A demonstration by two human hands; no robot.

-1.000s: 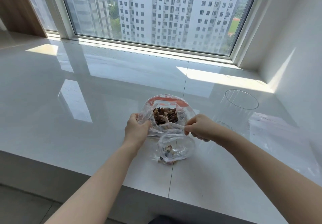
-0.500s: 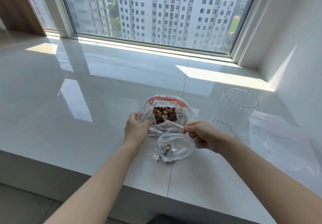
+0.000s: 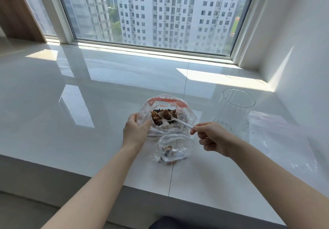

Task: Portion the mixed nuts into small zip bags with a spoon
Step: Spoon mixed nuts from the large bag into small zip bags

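A glossy white bench [image 3: 74, 114] fills most of the view, running back to a wide window [image 3: 153, 15] with tower blocks beyond it. Sun patches and window reflections lie across the bench surface.

At the right side of the bench stands a clear ribbed glass jar [image 3: 233, 113], upright and open at the top. Just beside it, further right, flat spare zip bags [image 3: 277, 136] lie on the bench, one with a red zip line showing.

Near the front middle sits the large zip bag [image 3: 167, 114], its red-striped mouth held wide open toward the window side. Inside it lie the mixed nuts [image 3: 160, 116], brown and dark pieces heaped together. The left hand [image 3: 136, 131] has its grip closed on the bag's left edge, fingers curled round the plastic.

Just in front of the large bag, touching it, lies the small zip bag [image 3: 175, 147], mouth open, with a few nuts at its bottom.

The right hand [image 3: 212, 138] pinches the end of the white spoon [image 3: 179, 121] handle between thumb and fingertip, the other fingers curled under. The spoon's bowl is inside the large bag, among the nuts, and carries a few pieces.
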